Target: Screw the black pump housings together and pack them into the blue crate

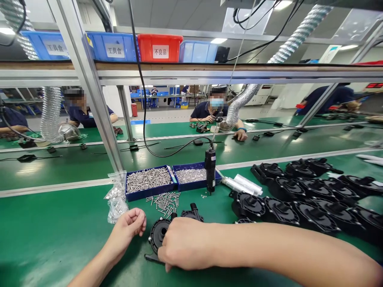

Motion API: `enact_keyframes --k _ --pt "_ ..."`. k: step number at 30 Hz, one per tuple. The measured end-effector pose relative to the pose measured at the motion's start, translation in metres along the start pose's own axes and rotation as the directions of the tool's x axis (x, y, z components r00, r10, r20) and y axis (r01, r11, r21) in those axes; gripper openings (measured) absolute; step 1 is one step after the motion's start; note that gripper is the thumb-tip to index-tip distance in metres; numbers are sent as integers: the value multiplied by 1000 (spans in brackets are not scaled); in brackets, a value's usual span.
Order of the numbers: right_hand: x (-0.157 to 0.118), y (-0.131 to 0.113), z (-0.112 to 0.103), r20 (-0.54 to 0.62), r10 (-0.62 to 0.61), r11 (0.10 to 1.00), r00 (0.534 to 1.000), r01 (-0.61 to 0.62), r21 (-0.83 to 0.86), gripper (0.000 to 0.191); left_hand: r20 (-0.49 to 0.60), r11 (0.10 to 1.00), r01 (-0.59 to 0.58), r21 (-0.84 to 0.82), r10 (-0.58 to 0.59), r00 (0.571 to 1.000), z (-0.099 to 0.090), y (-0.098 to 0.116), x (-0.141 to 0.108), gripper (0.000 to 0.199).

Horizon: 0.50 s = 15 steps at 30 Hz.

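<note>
A: Where is the main part placed?
B: Black round housing, set on the green bench, partly covered by the right hand. Right fingertips are hidden; whether anything is gripped can't be told.
A: And the left?
B: Left hand is held just beside it, fingers curled, thumb and fingertips pressed together. Whether something tiny is pinched can't be made out.
A: What could go wrong there?
B: Housing could be tipped or twisted if pressed off-centre; no clamp is seen. Any small part could be dropped through a weak pinch.
A: Just outside that?
B: Second housing could be knocked by the right knuckles. Loose screws, spilled before the screw tray, could be scattered or trapped underneath.
A: Farther out?
B: Loose nuts, left near the nut tray and hanging screwdriver, could be lost if brushed. Housing rows could be shoved by the right forearm, since they're packed close.
</note>
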State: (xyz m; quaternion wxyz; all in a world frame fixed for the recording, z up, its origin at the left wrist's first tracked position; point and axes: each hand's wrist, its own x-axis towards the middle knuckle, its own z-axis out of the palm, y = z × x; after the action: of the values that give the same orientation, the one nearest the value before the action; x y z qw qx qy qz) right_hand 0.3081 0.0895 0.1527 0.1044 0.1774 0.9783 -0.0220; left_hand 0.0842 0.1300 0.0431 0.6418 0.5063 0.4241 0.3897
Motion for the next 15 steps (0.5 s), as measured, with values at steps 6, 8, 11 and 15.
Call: enact_keyframes --k 6,8,11,15 --pt "19 71 -7 -256 411 900 875 -344 267 22 -26 998 17 -61 -19 999 0 -3 1 49" --pt "36 103 -9 -271 514 852 814 -450 266 21 -63 992 49 -114 -56 996 1 -3 2 49" --pt "67 134 -10 -244 563 822 790 -506 261 22 -128 983 65 -169 -87 988 -1 1 2 47" --pt "103 141 -6 -162 605 789 779 -560 253 13 -162 989 57 -140 -79 984 -6 9 1 32"
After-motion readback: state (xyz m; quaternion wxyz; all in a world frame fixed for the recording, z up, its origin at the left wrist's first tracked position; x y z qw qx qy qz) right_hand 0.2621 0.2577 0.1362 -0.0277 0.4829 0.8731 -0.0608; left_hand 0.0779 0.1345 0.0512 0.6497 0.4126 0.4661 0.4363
